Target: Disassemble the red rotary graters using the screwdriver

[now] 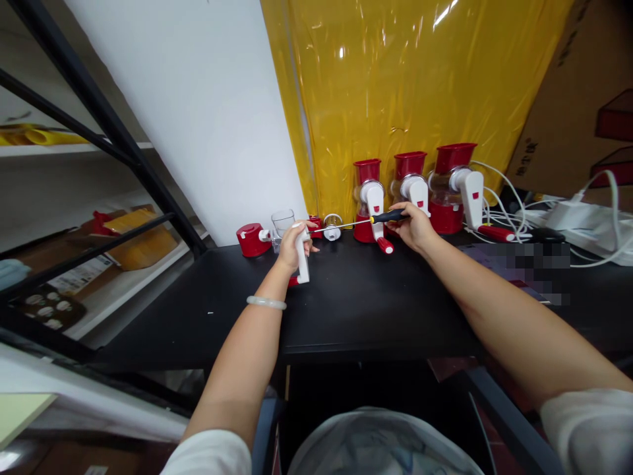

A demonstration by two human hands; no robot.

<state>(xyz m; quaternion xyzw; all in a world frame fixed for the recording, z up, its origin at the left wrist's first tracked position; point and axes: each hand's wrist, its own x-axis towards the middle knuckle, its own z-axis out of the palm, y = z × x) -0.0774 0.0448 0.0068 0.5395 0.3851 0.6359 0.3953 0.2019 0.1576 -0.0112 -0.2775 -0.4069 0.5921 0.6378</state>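
My left hand point(291, 249) is closed around a white crank handle point(303, 258) with a red grip, holding it just above the black table. In my right hand point(418, 227) is a screwdriver point(390, 216) with a black and yellow handle. Its long metal shaft points left and its tip reaches the crank handle; the exact contact point is too small to make out. Behind my left hand are a red base point(252, 240) and a clear plastic housing point(283, 220), partly hidden. A metal grater drum point(333, 228) with a white end lies between my hands.
Three red and white rotary graters stand along the back: one left point(368, 170), one middle point(410, 161), one right point(451, 216). White cables point(514, 221) and a power strip point(603, 231) lie at right. Yellow plastic sheeting point(395, 79) hangs behind; a black-framed shelf point(148, 198) stands left.
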